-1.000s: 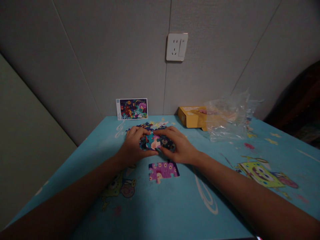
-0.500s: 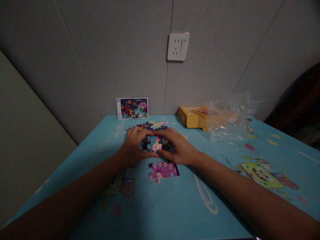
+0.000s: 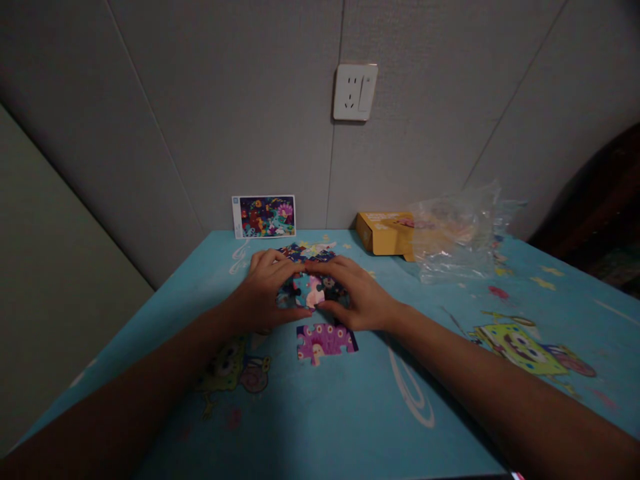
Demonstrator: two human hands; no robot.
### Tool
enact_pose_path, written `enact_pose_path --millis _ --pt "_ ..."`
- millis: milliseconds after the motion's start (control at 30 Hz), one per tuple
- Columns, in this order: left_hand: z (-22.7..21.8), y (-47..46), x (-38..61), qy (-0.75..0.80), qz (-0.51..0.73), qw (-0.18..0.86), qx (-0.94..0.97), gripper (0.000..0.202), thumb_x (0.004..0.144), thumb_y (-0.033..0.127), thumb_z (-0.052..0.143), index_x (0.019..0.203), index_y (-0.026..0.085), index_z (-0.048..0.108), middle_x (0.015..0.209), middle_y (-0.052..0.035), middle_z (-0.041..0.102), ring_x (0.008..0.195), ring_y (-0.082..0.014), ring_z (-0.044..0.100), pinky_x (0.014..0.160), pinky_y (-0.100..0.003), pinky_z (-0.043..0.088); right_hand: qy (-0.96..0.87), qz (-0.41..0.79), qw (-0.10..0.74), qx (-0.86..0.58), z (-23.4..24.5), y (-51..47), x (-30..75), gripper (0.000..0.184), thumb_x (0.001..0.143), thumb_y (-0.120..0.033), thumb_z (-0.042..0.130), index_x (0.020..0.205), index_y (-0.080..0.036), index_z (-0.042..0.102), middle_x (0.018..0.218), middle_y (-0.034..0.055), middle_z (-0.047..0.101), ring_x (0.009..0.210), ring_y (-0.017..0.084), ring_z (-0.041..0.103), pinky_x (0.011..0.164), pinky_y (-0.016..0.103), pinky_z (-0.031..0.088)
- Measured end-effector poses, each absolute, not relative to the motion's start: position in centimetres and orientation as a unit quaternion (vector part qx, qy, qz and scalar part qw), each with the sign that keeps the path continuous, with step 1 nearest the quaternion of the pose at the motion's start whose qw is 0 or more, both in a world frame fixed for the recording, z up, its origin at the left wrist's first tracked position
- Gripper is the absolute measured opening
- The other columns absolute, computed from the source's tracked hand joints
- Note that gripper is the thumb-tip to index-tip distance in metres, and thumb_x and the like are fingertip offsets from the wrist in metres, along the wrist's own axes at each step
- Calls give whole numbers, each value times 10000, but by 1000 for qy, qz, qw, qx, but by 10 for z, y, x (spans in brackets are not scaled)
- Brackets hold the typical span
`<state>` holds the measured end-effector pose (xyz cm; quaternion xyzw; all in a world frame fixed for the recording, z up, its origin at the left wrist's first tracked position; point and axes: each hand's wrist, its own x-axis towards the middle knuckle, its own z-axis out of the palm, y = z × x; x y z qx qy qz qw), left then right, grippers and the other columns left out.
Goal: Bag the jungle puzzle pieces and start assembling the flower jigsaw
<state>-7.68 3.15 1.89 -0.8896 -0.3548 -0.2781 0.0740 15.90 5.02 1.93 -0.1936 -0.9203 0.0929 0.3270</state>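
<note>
Between my two hands is a teal and pink puzzle piece, raised above the table and tilted toward me. My left hand curls around its left side, the fingertips at its top edge and the thumb at its lower edge. From the other side my right hand pinches it, index finger on top and thumb below. A joined purple puzzle section lies flat just in front of the hands. Behind them more dark, colourful puzzle pieces lie on the table, partly hidden by my fingers.
A picture card leans against the wall at the back left. At the back right stand an opened yellow box and a crumpled clear plastic bag. The blue table cover has cartoon prints. A socket is on the wall.
The puzzle piece has tilted slightly between my hands, and my left fingers have shifted a little. The purple section stays in place.
</note>
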Motion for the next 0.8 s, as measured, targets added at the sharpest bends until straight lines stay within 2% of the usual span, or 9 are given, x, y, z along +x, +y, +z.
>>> enact_pose_path --millis 233,433,600,800 --pt "20 30 -73 -374 -276 79 -882 648 651 684 681 1024 162 589 940 -85 619 955 -277 482 844 -446 367 -931 101 291 -195 19 50 160 582 816 -316 600 1361 -158 473 1160 148 588 1035 293 510 889 473 424" --pt "18 26 -67 -388 -282 53 -876 599 581 641 735 933 186 567 895 -61 599 924 -266 488 816 -422 375 -931 115 302 -170 16 50 159 560 812 -318 590 1335 -141 494 1170 155 587 1052 283 518 900 455 439" --pt "11 25 -62 -387 -296 41 -872 626 547 679 737 897 193 553 898 -56 580 899 -254 488 800 -408 388 -935 103 307 -144 15 49 159 537 830 -339 564 1321 -132 494 1183 156 595 1061 285 522 902 472 447" --pt "6 34 -58 -334 -351 82 -871 701 529 803 670 848 190 549 875 -68 592 883 -256 497 790 -408 397 -934 86 332 -104 20 46 161 507 827 -167 482 1333 -156 450 1196 135 608 1083 256 550 930 459 452"
